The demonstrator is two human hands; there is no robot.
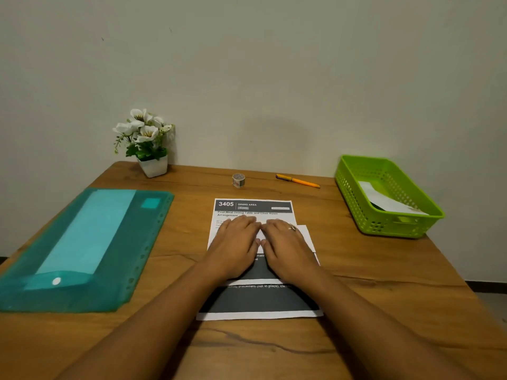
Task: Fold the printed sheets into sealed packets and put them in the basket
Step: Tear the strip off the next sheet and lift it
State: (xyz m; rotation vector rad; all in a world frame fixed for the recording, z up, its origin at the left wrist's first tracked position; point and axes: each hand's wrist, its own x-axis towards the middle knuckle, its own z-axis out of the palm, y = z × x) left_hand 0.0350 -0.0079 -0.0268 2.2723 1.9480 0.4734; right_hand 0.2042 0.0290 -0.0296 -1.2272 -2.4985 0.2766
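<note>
From the head camera, the printed sheet (255, 207) lay flat in the middle of the wooden table (384, 283), its dark "3405 Dining Area" header at the far end. Both hands pressed down on its middle. The left hand (236, 242) and right hand (286, 242) sat side by side, thumbs almost meeting. The fingers (241, 222) were straight, held close together and flat on the paper, gripping nothing. A white folded flap (307, 237) lay under the palms and stuck out just past the right hand, which wore a ring (292, 228). The sheet's header showed beyond the fingertips.

At the right, well apart from the sheet, stood the green basket (389, 224) with one white packet (389, 202) inside. A tape roll (238, 180) and an orange pen (297, 181) lay near the wall, a teal folder (82, 248) lay at the left, and a potted flower (146, 141) stood in the far corner.
</note>
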